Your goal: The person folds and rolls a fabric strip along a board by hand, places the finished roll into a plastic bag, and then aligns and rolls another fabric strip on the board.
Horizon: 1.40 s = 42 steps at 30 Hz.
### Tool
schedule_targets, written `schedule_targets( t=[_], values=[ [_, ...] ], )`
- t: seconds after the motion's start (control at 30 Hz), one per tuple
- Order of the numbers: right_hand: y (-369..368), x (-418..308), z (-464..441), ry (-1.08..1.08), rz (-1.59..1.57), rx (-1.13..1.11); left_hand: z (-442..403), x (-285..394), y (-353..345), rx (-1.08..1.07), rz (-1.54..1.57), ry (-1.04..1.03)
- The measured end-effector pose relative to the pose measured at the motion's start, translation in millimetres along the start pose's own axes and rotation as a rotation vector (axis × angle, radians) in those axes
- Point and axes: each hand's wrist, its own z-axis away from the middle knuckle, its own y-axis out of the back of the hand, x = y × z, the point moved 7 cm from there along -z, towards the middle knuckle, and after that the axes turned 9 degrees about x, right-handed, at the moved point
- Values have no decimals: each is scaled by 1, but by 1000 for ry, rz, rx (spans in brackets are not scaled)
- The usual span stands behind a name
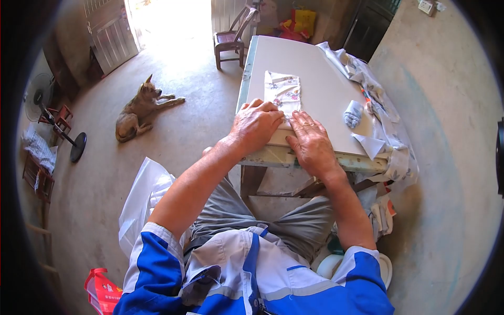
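On the table point(321, 68), near its front edge: floral cloth point(283, 93) spread, creased. My left hand point(253, 126), curled, grip unclear, and right hand point(313, 143), flat, nearly meet at its near end. Judged partway: far length laid out, near end unsettled.

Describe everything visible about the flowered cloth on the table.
The flowered cloth is a small, roughly rectangular white piece with a reddish and purplish floral print. It looks like thin, soft fabric, lightly creased. It lies spread on the pale tabletop, running lengthwise away from the person. The left hand and right hand meet at its near end, partly hiding it.
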Motion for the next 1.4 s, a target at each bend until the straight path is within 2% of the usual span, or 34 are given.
schedule_targets(
  t=[0.4,0.5,0.57,0.87,1.13,1.4],
  values=[
    [13,-5,14,4,7,27,21,25,13,11,-47,-85],
    [27,-17,26,17,17,43,38,36,26,106,-16,-138],
    [33,-20,30,12,-14,42,42,41,31,97,-3,-133],
    [40,-18,26,13,-109,178,45,40,29,114,26,-151],
    [42,-8,16,7,-107,209,34,33,33,142,62,-163],
    [36,5,1,-66,-151,183,23,15,29,181,117,-36]
  ],
)
